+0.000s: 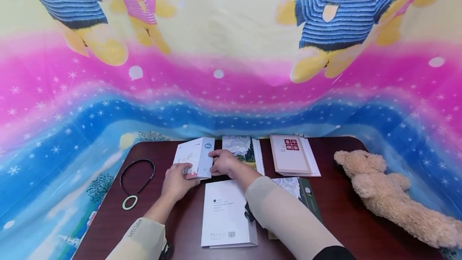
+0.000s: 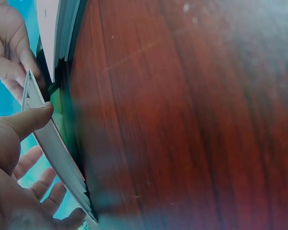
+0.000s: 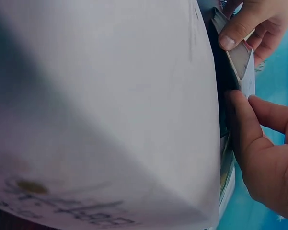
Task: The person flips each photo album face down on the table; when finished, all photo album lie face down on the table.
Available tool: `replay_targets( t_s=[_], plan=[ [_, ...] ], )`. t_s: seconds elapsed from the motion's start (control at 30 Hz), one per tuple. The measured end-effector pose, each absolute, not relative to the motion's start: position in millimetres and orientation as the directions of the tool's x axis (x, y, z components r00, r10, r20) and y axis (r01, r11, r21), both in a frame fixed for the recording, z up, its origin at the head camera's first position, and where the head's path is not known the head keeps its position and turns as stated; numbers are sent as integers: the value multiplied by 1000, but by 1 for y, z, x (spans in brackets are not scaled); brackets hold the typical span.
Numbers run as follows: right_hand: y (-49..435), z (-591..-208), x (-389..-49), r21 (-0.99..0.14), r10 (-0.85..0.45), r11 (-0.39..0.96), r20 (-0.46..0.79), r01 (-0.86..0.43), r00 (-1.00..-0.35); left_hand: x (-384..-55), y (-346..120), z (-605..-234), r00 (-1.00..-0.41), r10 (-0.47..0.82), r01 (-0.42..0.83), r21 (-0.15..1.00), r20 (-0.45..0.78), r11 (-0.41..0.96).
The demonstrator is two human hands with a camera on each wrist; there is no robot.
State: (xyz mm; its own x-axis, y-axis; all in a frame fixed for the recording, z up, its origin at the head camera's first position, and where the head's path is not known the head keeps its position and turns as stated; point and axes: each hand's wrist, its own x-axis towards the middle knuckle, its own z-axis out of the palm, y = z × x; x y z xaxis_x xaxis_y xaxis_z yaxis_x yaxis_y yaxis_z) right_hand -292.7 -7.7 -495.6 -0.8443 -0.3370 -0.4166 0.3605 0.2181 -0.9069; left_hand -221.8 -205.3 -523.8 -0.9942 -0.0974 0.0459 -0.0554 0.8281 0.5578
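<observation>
Both hands are on a book (image 1: 191,156) with a white and pale-blue cover, raised at an angle near the far left of the table. My left hand (image 1: 177,181) grips its lower left part; in the left wrist view the thumb lies across the page edge and the fingers are behind the cover. At the book's right side, my right hand (image 1: 225,163) pinches the pale-blue flap's edge between thumb and fingers, as the right wrist view shows from below. Close under the hands lies a white book (image 1: 225,216), back cover up, its right side partly behind the right sleeve.
Right of the hands lie a book with a painted landscape (image 1: 245,147) and a beige book with red characters (image 1: 290,153). Another painted book (image 1: 308,196) is partly under the right forearm. A dark hoop with a pale green ring (image 1: 130,202) lies left; a plush bear (image 1: 382,187) lies right.
</observation>
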Motion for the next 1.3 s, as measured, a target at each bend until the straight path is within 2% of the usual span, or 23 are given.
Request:
replay_targets(
  t_s=[0.5,0.97,1.3],
  plan=[
    [-4,-497,-290,-888,-415,322,-445,329,-794,-224,-210,-524,-994,-89,-48,498,58,866],
    [9,-491,-287,-900,-463,295,-430,322,-775,-225,-210,-525,-995,-92,-59,450,50,891],
    [26,-478,-280,-914,-526,204,-405,351,-748,-224,-206,-524,-994,-91,-60,398,58,915]
  ],
)
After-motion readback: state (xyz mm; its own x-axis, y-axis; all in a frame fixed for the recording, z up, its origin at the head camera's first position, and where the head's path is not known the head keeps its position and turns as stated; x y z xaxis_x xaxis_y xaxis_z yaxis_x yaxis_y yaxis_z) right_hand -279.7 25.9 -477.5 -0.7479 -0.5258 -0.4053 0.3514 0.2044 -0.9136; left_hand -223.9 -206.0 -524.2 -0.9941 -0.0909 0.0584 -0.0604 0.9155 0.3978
